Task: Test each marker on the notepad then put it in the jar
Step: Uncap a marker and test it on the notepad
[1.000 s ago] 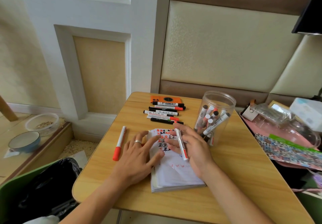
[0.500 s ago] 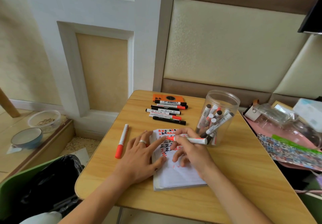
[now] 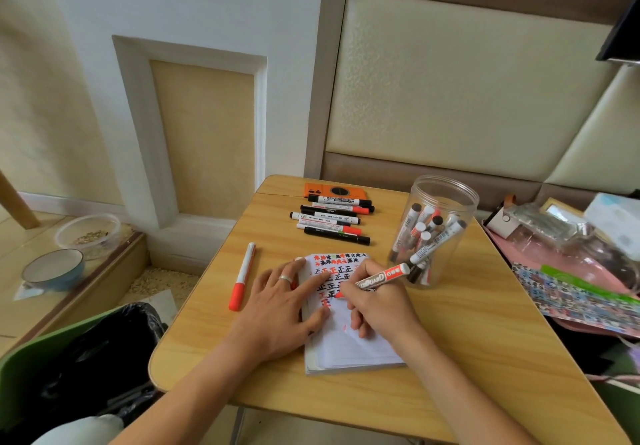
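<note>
My right hand (image 3: pixel 375 306) grips a white marker with a red label (image 3: pixel 382 277), its tip down on the notepad (image 3: pixel 349 347), which is covered in red and black test marks. My left hand (image 3: pixel 282 301) lies flat with straight fingers on the notepad's left edge and wears a ring. A clear plastic jar (image 3: pixel 434 233) with several markers in it stands just right of the notepad. A row of several capped markers (image 3: pixel 330 218) lies behind the notepad. A single red-capped marker (image 3: pixel 241 276) lies to the left.
An orange device (image 3: pixel 332 190) lies at the back of the small wooden table (image 3: pixel 485 358). Cluttered bags and a pink tray (image 3: pixel 571 271) sit to the right. A black-lined bin (image 3: pixel 86 368) stands lower left; bowls (image 3: pixel 53 268) rest on a low ledge.
My right hand turned the marker from pointing away to tip-down on the notepad page. My left hand stayed pressed on the notepad.
</note>
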`<action>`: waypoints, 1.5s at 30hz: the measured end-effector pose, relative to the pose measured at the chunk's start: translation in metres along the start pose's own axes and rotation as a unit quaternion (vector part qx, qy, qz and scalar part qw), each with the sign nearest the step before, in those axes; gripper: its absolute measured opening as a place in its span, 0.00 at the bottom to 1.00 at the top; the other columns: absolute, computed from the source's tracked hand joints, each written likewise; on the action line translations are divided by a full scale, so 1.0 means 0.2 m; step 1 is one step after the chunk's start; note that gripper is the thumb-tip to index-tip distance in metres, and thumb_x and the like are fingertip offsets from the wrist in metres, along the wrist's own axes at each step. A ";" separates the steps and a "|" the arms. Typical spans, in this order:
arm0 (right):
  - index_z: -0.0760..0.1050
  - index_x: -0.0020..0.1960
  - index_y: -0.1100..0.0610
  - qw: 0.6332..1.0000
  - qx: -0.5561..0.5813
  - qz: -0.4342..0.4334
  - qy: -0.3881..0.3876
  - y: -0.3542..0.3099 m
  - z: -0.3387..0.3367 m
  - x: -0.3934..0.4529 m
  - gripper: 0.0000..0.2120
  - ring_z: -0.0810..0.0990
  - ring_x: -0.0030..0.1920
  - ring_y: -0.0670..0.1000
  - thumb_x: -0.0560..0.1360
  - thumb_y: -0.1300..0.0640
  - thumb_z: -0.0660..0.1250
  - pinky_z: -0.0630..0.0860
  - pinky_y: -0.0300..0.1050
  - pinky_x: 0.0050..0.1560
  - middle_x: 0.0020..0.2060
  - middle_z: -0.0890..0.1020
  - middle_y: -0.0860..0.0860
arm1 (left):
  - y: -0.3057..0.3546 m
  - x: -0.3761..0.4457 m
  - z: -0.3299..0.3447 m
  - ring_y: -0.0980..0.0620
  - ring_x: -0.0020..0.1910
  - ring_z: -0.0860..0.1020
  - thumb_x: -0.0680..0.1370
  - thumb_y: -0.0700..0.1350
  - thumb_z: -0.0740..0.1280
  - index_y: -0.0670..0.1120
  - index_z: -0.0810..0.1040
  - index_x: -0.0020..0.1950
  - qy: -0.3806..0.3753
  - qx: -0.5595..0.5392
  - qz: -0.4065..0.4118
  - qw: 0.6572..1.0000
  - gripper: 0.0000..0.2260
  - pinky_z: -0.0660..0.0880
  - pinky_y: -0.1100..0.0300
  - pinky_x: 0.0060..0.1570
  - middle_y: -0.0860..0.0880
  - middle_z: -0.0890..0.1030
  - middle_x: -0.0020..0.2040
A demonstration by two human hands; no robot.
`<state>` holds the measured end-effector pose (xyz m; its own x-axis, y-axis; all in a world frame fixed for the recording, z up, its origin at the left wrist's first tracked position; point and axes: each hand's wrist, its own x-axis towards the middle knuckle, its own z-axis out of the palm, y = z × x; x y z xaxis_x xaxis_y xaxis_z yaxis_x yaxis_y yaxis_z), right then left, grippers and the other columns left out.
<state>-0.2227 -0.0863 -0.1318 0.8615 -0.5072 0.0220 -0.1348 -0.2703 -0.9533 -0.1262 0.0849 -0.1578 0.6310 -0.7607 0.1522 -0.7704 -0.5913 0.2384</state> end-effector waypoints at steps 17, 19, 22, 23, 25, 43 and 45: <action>0.73 0.42 0.59 0.999 -0.027 0.018 -0.008 0.00 0.01 0.00 0.07 0.76 0.22 0.57 0.77 0.61 0.70 0.71 0.43 0.23 0.26 0.79 0.61 | 0.00 -0.01 -0.01 0.51 0.81 0.47 0.78 0.73 0.50 0.71 0.51 0.78 -0.008 0.001 0.020 1.000 0.29 0.40 0.54 0.76 0.50 0.51 0.83; 0.73 0.44 0.60 0.999 -0.029 0.025 0.002 0.00 0.01 0.00 0.06 0.76 0.21 0.56 0.76 0.62 0.70 0.71 0.42 0.23 0.26 0.79 0.61 | 0.00 -0.01 -0.01 0.51 0.81 0.47 0.78 0.73 0.49 0.71 0.50 0.78 -0.009 0.003 0.019 1.000 0.29 0.40 0.53 0.76 0.50 0.50 0.83; 0.73 0.44 0.62 0.999 -0.022 0.025 0.008 -0.01 0.01 -0.01 0.06 0.76 0.20 0.54 0.76 0.63 0.70 0.70 0.42 0.22 0.26 0.78 0.59 | 0.00 -0.01 -0.02 0.51 0.81 0.47 0.78 0.73 0.49 0.70 0.50 0.79 -0.013 0.006 0.018 1.000 0.29 0.39 0.54 0.76 0.50 0.50 0.83; 0.73 0.44 0.63 1.000 -0.020 0.023 0.007 -0.01 0.00 -0.01 0.06 0.75 0.20 0.54 0.76 0.63 0.70 0.70 0.42 0.22 0.26 0.78 0.59 | 0.00 0.00 -0.02 0.51 0.81 0.47 0.78 0.74 0.49 0.71 0.50 0.79 -0.013 0.007 0.018 1.000 0.29 0.40 0.54 0.76 0.50 0.50 0.83; 0.73 0.44 0.62 1.000 -0.020 0.019 0.002 -0.02 0.00 -0.01 0.06 0.74 0.20 0.55 0.76 0.63 0.69 0.70 0.42 0.22 0.26 0.78 0.59 | 0.00 -0.01 -0.02 0.51 0.81 0.47 0.78 0.74 0.49 0.71 0.50 0.79 -0.012 0.007 0.017 1.000 0.29 0.40 0.53 0.76 0.50 0.50 0.83; 0.73 0.42 0.61 0.999 -0.023 0.031 0.007 -0.03 0.00 -0.02 0.06 0.72 0.18 0.53 0.76 0.63 0.69 0.66 0.39 0.21 0.25 0.78 0.58 | 0.00 0.00 -0.01 0.51 0.80 0.47 0.78 0.74 0.49 0.72 0.50 0.78 -0.004 0.009 0.019 1.000 0.29 0.40 0.55 0.75 0.50 0.50 0.83; 0.73 0.42 0.61 0.999 -0.026 0.033 0.006 -0.02 0.01 -0.01 0.06 0.73 0.19 0.53 0.75 0.63 0.69 0.67 0.39 0.21 0.26 0.78 0.58 | 0.00 0.00 -0.01 0.51 0.80 0.47 0.78 0.73 0.49 0.72 0.50 0.78 -0.003 0.008 0.019 1.000 0.29 0.39 0.57 0.74 0.50 0.50 0.83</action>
<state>-0.2238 -0.0825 -0.1275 0.8441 -0.5351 -0.0355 -0.2163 -0.2792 -0.9356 -0.1259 0.0863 -0.1566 0.6001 -0.7846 0.1557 -0.7957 -0.5656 0.2167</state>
